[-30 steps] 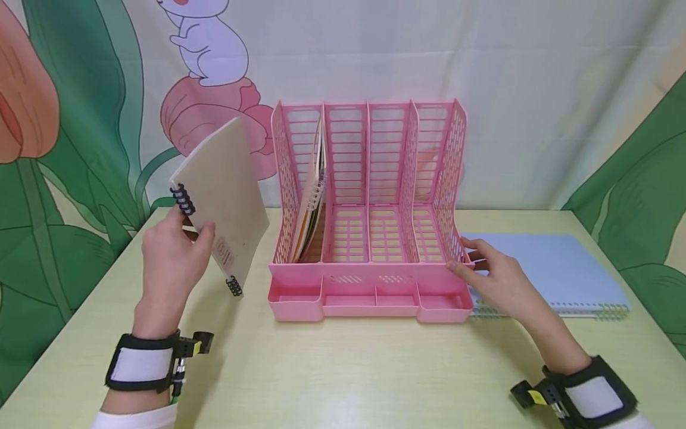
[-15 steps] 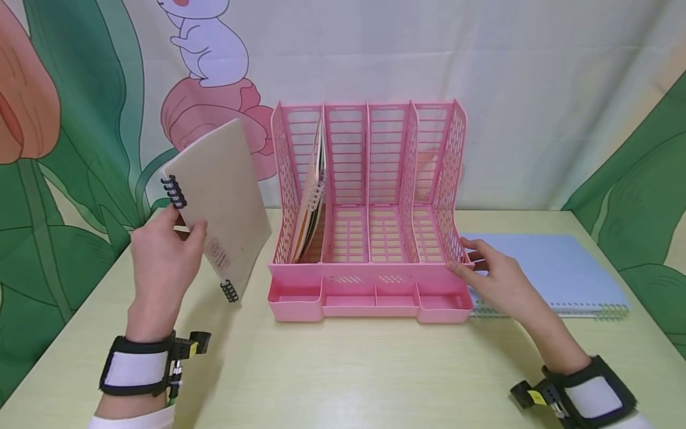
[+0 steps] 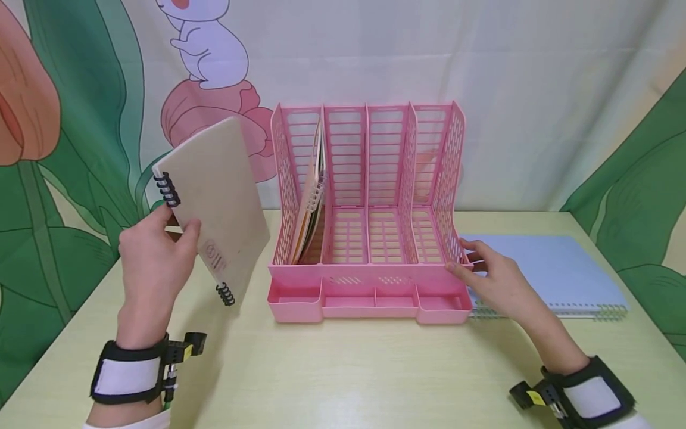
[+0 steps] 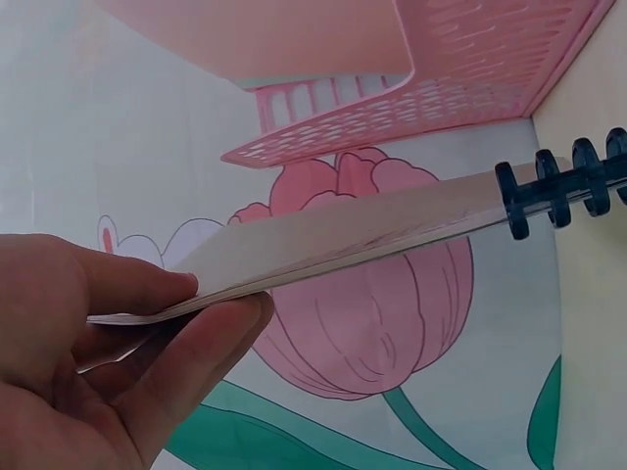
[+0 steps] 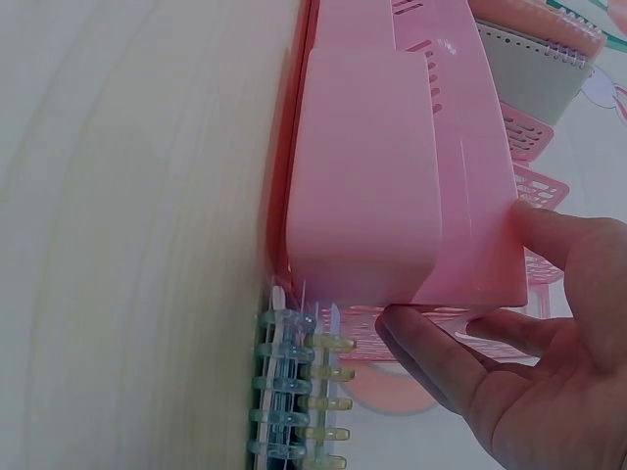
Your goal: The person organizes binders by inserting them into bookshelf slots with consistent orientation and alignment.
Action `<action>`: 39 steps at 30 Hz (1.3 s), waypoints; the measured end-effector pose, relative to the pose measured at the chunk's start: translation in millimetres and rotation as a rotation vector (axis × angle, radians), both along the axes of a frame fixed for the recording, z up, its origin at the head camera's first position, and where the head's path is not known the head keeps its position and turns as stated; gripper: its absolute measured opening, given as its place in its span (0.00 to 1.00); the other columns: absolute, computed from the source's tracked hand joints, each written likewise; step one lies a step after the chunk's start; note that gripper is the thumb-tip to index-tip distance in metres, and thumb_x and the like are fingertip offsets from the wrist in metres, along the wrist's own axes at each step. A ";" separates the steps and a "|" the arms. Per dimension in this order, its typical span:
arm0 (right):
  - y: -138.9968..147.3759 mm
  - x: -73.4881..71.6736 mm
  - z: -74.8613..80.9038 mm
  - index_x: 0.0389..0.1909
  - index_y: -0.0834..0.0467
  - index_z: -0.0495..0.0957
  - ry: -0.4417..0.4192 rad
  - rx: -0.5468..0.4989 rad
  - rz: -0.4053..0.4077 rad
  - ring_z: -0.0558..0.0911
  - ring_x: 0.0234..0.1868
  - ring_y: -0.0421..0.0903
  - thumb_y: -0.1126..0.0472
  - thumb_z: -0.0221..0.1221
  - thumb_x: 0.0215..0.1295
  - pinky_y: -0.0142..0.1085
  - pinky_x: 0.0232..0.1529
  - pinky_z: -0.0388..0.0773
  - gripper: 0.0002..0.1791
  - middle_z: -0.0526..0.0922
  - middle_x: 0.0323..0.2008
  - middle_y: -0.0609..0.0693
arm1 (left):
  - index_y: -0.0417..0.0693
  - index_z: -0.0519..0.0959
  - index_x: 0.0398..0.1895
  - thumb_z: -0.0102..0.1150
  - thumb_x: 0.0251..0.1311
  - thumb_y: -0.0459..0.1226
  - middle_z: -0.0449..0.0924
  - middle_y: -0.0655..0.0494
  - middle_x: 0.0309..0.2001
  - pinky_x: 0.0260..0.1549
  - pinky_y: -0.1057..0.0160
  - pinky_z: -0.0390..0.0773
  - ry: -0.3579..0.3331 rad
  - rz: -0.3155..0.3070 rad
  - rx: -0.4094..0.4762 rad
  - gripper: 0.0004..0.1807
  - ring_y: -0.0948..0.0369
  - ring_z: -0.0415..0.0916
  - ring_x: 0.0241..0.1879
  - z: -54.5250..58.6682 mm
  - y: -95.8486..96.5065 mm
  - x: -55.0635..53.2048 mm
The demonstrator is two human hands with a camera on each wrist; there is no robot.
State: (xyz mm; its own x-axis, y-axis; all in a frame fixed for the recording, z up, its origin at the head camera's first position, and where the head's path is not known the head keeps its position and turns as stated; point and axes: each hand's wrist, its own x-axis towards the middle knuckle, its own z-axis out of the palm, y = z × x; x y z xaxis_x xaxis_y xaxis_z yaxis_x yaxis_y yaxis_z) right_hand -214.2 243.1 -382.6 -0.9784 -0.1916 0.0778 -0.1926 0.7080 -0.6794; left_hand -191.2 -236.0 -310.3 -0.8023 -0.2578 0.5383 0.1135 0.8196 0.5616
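Observation:
My left hand (image 3: 155, 268) pinches a beige spiral notebook (image 3: 220, 185) by its bound edge, between the two black coil sections. The notebook stands tilted upright, left of the pink desk file organizer (image 3: 370, 271). In the left wrist view, thumb and fingers press on the notebook (image 4: 353, 230) from both sides. My right hand (image 3: 495, 277) grips the organizer's front right corner, thumb on the front and fingers along the side. The right wrist view shows this hand (image 5: 549, 323) around the corner. Several spiral notebooks (image 3: 311, 202) lean in the organizer's leftmost slot.
Blue notebooks (image 3: 552, 274) with clear coils lie flat on the light table (image 3: 343, 375), right of the organizer and partly behind my right hand. A printed curtain (image 3: 525, 119) hangs close behind the table.
My left hand has shifted left and slightly toward me with the beige notebook, whose cover now faces me more. The right hand keeps its hold on the organizer's corner.

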 end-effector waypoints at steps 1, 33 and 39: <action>0.0 0.0 0.0 0.75 0.65 0.62 0.001 -0.001 0.001 0.79 0.58 0.64 0.40 0.59 0.73 0.57 0.53 0.81 0.42 0.76 0.62 0.67 | 0.33 0.81 0.59 0.58 0.72 0.36 0.85 0.34 0.49 0.18 0.81 0.66 0.005 -0.003 0.001 0.18 0.40 0.86 0.37 1.3 0.5 1.2; -0.9 0.5 -0.4 0.75 0.65 0.62 -0.004 0.006 -0.004 0.79 0.59 0.64 0.39 0.59 0.73 0.58 0.53 0.80 0.43 0.75 0.64 0.67 | 0.36 0.85 0.55 0.64 0.67 0.36 0.87 0.41 0.45 0.25 0.85 0.64 0.176 -0.030 0.009 0.17 0.43 0.86 0.33 35.7 25.6 43.4; -0.9 0.7 0.2 0.76 0.64 0.61 -0.005 0.004 -0.004 0.79 0.59 0.65 0.40 0.59 0.73 0.58 0.53 0.81 0.43 0.75 0.63 0.67 | 0.38 0.86 0.53 0.65 0.65 0.34 0.88 0.43 0.43 0.26 0.87 0.66 0.222 -0.044 0.015 0.15 0.45 0.86 0.32 40.4 29.7 51.1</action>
State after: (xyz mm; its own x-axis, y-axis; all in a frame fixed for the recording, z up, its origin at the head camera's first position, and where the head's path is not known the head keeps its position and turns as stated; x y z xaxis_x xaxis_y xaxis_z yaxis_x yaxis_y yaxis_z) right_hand -213.5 242.2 -382.5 -0.9796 -0.1878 0.0720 -0.1862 0.7112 -0.6779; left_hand -140.1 -206.3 -269.9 -0.6751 -0.2342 0.6996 0.2715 0.8028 0.5308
